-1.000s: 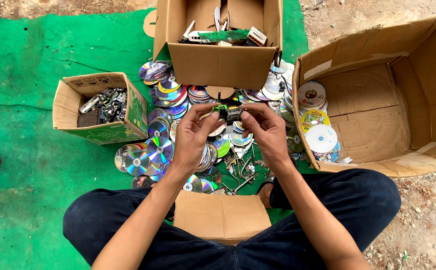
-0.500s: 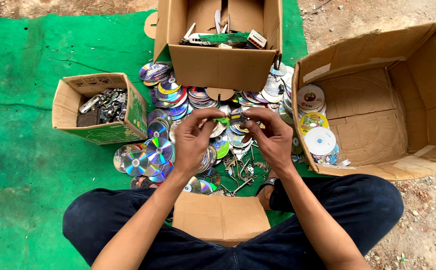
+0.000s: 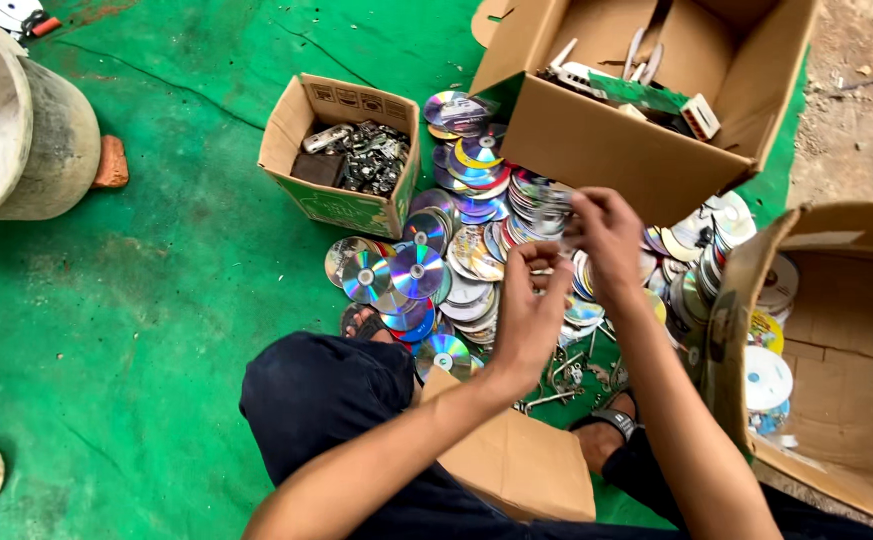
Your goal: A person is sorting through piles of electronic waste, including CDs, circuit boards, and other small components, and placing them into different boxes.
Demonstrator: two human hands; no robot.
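Left hand (image 3: 528, 315): raised over the discs (image 3: 456, 250), fingers curled toward the right hand; they seem to pinch a small part between them, too blurred to name.
Right hand (image 3: 606, 240): close against the left, fingertips pinched on the same small thing; held up near the eyes, likely to see the work.
Discs: spread in a heap on the green mat (image 3: 156, 300), within reach of both arms.
Small box (image 3: 341, 150): left of the heap, holding dark metal bits.
Big box (image 3: 636, 110): beyond the hands, open, with tools and parts.
Side box (image 3: 836, 350): at right, tipped on its side so discs slide in easily.
Loose metal parts (image 3: 566, 375): beneath the hands, by the knees.
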